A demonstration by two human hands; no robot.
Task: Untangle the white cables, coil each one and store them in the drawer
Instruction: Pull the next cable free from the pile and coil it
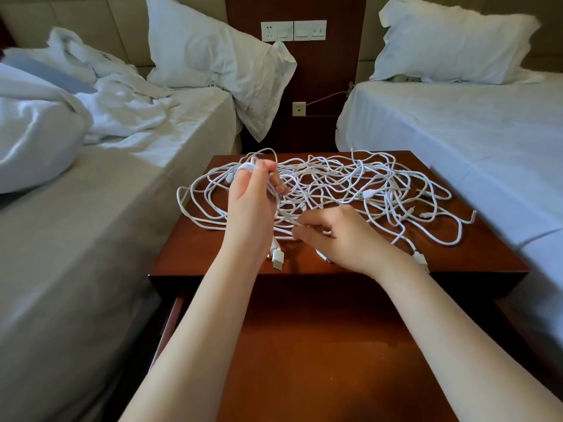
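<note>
The cables [350, 184] lie tangled across the top of the nightstand [189, 248], which stands between the bed on my left [91, 226] and the bed on my right [457, 126]; the open drawer [320, 345] juts toward me below that top, under my forearms. My left hand [253, 202] holds loops above the tangle's left part; my right hand [338, 236] pinches a strand nearer me, by the front edge; the switch panel [294, 30] is on the wall behind.

You have soft, cool light, strongest on the right bed [441, 132] and greyer on the left bed [91, 223]. The nightstand [189, 248] top shows a dull sheen, with faint shadows beneath the white cables [367, 194]. Your left hand [253, 199] blurs slightly at the fingers [275, 181], and the bed edges bow toward the frame's sides.
</note>
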